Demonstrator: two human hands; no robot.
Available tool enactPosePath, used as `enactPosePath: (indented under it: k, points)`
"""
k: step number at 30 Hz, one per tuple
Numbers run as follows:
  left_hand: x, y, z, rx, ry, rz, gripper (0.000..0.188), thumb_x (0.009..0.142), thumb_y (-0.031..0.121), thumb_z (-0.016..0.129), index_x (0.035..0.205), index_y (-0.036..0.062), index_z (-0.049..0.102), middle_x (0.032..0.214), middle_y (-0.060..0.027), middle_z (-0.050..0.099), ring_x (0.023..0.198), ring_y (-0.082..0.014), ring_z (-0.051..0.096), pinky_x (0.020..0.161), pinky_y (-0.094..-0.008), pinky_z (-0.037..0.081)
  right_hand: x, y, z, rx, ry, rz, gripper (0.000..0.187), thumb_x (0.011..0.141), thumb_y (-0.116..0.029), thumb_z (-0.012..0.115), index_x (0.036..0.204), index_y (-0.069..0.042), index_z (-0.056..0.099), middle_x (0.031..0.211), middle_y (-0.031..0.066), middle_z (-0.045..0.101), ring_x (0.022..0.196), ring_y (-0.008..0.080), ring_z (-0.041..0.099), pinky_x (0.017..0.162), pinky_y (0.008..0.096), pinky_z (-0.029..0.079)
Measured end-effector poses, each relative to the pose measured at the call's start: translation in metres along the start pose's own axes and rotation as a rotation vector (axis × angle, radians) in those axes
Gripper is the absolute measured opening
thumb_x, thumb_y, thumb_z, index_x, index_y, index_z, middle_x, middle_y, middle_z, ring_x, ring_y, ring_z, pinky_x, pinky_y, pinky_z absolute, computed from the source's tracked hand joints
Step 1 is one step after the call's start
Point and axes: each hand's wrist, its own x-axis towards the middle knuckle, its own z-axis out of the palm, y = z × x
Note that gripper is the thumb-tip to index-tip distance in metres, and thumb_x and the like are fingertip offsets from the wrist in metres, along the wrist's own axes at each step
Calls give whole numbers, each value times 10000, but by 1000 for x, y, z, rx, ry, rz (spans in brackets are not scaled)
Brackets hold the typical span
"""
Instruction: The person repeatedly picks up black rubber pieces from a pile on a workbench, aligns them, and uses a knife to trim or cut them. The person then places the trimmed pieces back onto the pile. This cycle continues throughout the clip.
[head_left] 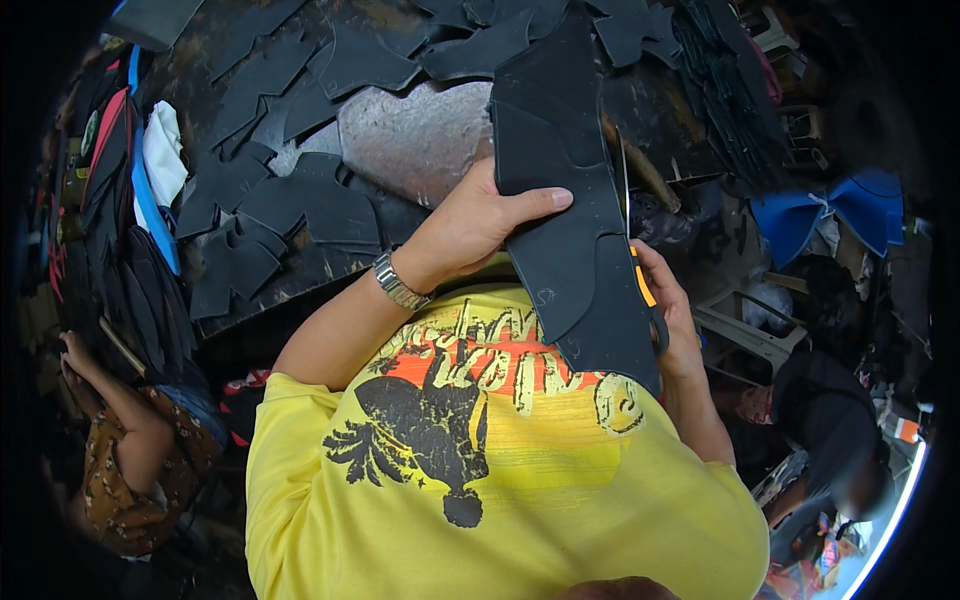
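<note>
A long black sheet (pixel 560 260) with faint outlines of curved shapes drawn on it hangs upright in front of my chest. My left hand (pixel 478 222) grips its left edge, thumb lying across the front and fingers hidden behind. Along the right edge of the sheet, my right hand (pixel 672 305) is closed round the black and orange handle of scissors (pixel 641 278). One thin metal blade points away from me beside the edge. Part of the right hand is hidden by the sheet, and whether the blades are apart I cannot tell.
A dark worktable (pixel 290 270) ahead carries many cut black pieces (pixel 310 210) and a big smooth greyish-brown block (pixel 415 140). Blue pieces (pixel 830 215) lie at right, near a pale plastic stool (pixel 750 330). One person (pixel 150 450) sits at left, another (pixel 830 420) at right.
</note>
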Motion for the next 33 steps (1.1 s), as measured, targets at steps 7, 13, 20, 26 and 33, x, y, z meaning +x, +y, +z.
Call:
enactPosePath:
  k: [7,13,20,26,33]
  points:
    - [-1,-1,1,58,34,19,312,958,111,736,1208,-49,641,1085,-101,721,905,-139,714,803,-281,607,5,8,-4,70,-8,-38,755,846,-82,850,1496,-3,474,1336,139,610,1210,189,628,1088,333,502]
    - [2,-1,-1,40,10,-47,343,958,53,728,1258,-31,584,1165,-123,700,1000,-178,725,845,-308,629,7,11,-3,95,-27,-86,673,880,-19,798,1479,12,492,1313,135,625,1199,176,629,1071,322,513]
    - [2,0,-1,89,34,-44,348,954,52,732,1256,-31,582,1152,-122,702,980,-176,727,836,-307,632,10,18,-1,65,-25,-161,630,908,-9,768,1473,37,493,1320,157,632,1190,187,642,1055,333,528]
    - [1,1,-2,122,36,-42,341,958,57,728,1252,-33,581,1144,-124,703,977,-175,728,832,-312,636,9,22,-2,18,-20,-182,629,916,-9,759,1480,51,488,1311,171,644,1166,192,660,1035,341,547]
    - [1,1,-4,135,27,-35,334,955,67,738,1241,-25,593,1133,-103,704,966,-155,718,835,-292,624,7,22,-3,1,-33,-188,624,922,-14,756,1482,58,488,1325,173,646,1181,195,656,1034,342,548]
